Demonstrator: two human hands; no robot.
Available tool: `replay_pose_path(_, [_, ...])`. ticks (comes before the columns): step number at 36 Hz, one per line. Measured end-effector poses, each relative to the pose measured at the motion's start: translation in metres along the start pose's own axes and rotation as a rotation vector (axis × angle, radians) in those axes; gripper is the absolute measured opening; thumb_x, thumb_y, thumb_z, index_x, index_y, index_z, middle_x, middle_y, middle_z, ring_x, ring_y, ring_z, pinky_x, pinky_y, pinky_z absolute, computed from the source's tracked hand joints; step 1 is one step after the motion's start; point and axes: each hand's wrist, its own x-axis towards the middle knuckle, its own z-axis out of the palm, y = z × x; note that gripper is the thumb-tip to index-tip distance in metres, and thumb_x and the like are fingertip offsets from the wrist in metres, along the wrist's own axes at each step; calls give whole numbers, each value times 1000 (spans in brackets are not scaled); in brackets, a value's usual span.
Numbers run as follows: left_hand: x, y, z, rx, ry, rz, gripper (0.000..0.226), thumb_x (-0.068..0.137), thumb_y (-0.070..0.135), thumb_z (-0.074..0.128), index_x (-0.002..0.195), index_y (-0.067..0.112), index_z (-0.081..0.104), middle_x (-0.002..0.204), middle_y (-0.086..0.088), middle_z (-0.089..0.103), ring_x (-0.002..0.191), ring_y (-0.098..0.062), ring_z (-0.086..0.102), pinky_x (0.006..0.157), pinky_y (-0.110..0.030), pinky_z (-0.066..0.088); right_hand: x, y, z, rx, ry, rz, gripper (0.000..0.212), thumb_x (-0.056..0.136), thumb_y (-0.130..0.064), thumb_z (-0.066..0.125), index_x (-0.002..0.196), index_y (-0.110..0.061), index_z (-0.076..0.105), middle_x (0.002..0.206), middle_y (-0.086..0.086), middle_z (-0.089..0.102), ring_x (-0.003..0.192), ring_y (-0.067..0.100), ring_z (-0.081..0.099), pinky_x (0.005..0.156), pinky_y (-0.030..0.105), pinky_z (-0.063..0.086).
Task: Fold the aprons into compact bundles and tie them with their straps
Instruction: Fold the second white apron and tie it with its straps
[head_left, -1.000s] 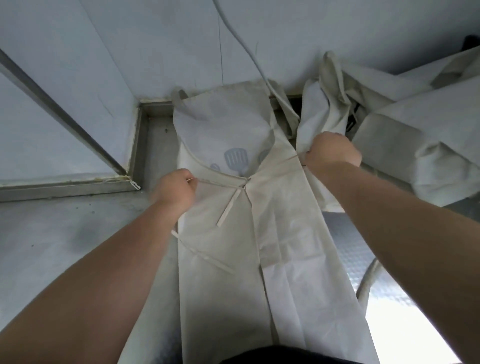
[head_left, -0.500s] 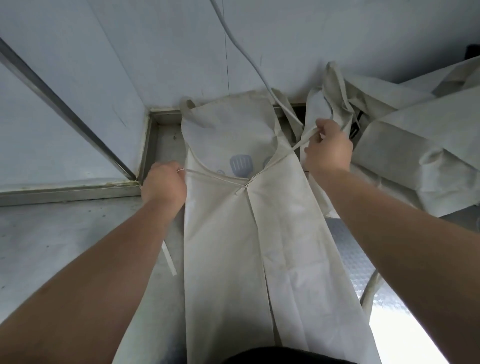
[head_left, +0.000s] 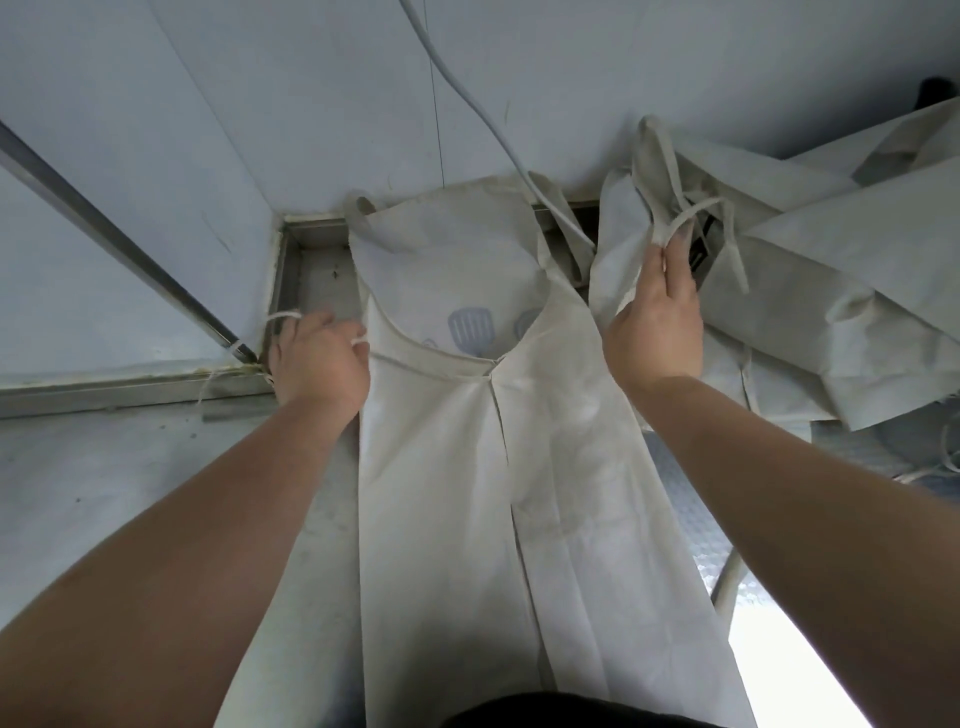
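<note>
A cream apron (head_left: 467, 493) lies lengthwise on the steel counter, both sides folded in to meet along the middle, its bib with a blue spatula print pointing at the wall. My left hand (head_left: 319, 364) sits at the apron's left edge and grips the left waist strap (head_left: 280, 316), which loops out past the knuckles. My right hand (head_left: 657, 322) is raised at the right edge, fingers pointing up, pinching the right strap (head_left: 685, 218), which arcs above the fingertips.
A heap of other cream aprons (head_left: 831, 249) is piled at the right against the wall. A grey cable (head_left: 467, 98) hangs down the wall onto the bib. The counter (head_left: 104, 493) ends in a raised steel rim at the wall corner (head_left: 291, 228).
Both hands have pulled the straps outward. The left hand moved further left off the apron. The right hand rose and drew its strap up and to the right.
</note>
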Motion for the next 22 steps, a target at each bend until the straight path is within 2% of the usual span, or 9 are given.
replay_pose_path(2, [-1,-1,2,-22,-120,-61,31,94,24,51,123,18,61,137,-12,47,127,-33,37,102,-46,36,3,1,3,-4,-206,223,59,90,-4,43,145,-3,23,155,11,14,134,33,30,108,38,30])
replay_pose_path(4, [-4,-2,5,-1,-183,-90,33,93,22,49,124,16,59,137,-13,45,125,-35,38,100,-47,39,3,1,4,11,-362,439,56,90,-12,48,140,-2,27,147,16,27,129,33,38,100,37,37])
replay_pose_path(7, [-12,0,9,37,-197,-117,38,93,21,48,131,16,49,140,-13,37,122,-38,37,96,-43,37,-1,1,7,16,-431,545,64,88,-13,50,143,-12,20,138,18,35,121,35,44,82,36,39])
replay_pose_path(9, [-19,5,12,25,-127,-83,44,94,23,47,137,18,45,144,-10,34,125,-36,34,99,-40,34,-2,0,11,10,-408,461,65,86,-9,47,145,-17,19,135,18,38,118,35,46,83,37,41])
replay_pose_path(11, [-22,11,19,-49,-61,62,45,92,27,49,136,17,49,144,-11,39,127,-35,35,103,-37,29,-1,-6,17,30,-381,285,59,87,-9,44,143,-20,26,134,15,40,117,35,46,88,37,43])
replay_pose_path(15, [-23,24,36,-127,-233,299,50,89,29,59,137,22,48,149,-10,34,135,-33,30,111,-36,21,1,-20,36,-29,-519,-112,47,94,-20,46,140,-25,39,135,11,38,118,31,47,98,38,43])
replay_pose_path(18, [-19,26,50,-32,-315,312,54,92,36,53,144,31,36,156,-5,18,143,-26,16,115,-35,16,7,-23,50,-68,-660,-219,47,98,-21,41,144,-30,34,140,9,32,120,28,48,102,35,40])
replay_pose_path(20, [-16,24,56,-26,-295,293,52,95,38,48,145,30,34,157,-7,15,144,-26,13,116,-36,15,14,-24,57,-132,-709,-239,47,99,-20,41,144,-28,34,140,9,39,122,27,47,103,34,39])
replay_pose_path(22, [-15,21,61,-28,-299,266,52,97,39,42,147,31,29,158,-8,9,145,-26,9,117,-36,12,19,-25,63,-208,-752,-246,37,98,-25,44,135,-23,45,130,8,52,116,26,51,97,35,42])
